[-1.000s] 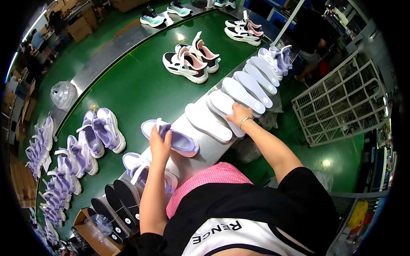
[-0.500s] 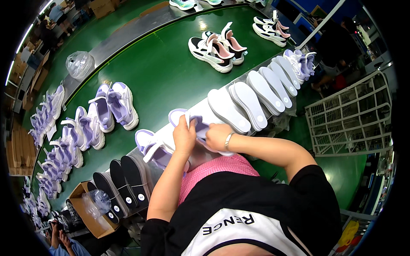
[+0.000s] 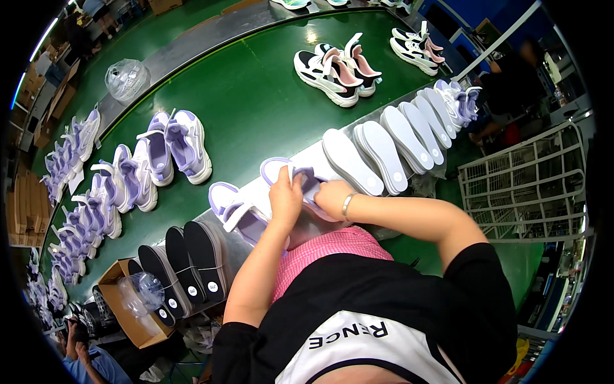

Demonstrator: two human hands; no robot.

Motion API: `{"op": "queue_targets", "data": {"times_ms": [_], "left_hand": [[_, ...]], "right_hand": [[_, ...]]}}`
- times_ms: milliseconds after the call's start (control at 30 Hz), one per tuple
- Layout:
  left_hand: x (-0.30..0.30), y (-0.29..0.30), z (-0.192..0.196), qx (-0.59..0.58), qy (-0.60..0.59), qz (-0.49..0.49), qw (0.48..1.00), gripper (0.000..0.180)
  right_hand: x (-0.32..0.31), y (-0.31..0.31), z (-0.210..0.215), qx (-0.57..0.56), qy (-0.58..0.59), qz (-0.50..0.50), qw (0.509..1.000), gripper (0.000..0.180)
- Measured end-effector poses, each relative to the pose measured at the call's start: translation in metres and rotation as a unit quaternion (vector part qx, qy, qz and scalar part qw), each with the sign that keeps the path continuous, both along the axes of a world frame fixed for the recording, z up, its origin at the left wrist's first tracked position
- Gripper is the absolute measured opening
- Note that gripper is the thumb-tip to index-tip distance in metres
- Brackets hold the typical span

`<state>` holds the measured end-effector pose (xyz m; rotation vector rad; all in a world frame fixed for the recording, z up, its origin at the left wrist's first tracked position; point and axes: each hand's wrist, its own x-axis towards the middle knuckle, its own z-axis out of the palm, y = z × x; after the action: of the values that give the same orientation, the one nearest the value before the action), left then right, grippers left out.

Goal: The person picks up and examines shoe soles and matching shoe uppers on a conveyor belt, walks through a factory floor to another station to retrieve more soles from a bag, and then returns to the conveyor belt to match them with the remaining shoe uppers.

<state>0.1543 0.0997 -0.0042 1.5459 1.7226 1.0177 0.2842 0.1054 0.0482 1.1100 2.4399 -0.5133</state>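
A white and lavender sneaker (image 3: 274, 168) lies on the bench edge in front of me, its toe pointing away. My left hand (image 3: 286, 201) is closed on its tongue and upper. At the shoe's opening, my right hand (image 3: 332, 200) has its fingers curled down into the collar. The fingertips are hidden, so what they grip inside cannot be made out. Just left of my left hand stands another white and lavender sneaker (image 3: 225, 195), its strap loose. Grey-white insoles (image 3: 350, 163) lie in a row to the right of my hands.
Lavender sneakers (image 3: 187, 150) line the green belt (image 3: 249, 109) on the left. Black-and-white sneakers (image 3: 329, 77) stand farther off. Strapped black insoles (image 3: 206, 265) and a cardboard box (image 3: 115, 288) are at lower left. A wire rack (image 3: 521, 185) stands right. A person's hand (image 3: 82, 352) shows lower left.
The whole view has shifted slightly, so the shoes and insoles appear a little to the right. My right hand sits slightly deeper in the sneaker's opening; the left keeps its hold.
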Motion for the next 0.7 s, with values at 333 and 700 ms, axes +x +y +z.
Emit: {"op": "queue_targets", "data": {"times_ms": [333,700], "left_hand": [[0.006,0.003,-0.009,-0.015,-0.112,0.017,0.993,0.019],[0.009,0.010,-0.021,-0.014,-0.141,0.009,0.990,0.021]], "right_hand": [[-0.021,0.022,-0.027,-0.097,-0.112,0.012,0.989,0.022],[-0.009,0.019,-0.037,-0.047,-0.078,-0.044,0.995,0.023]]}}
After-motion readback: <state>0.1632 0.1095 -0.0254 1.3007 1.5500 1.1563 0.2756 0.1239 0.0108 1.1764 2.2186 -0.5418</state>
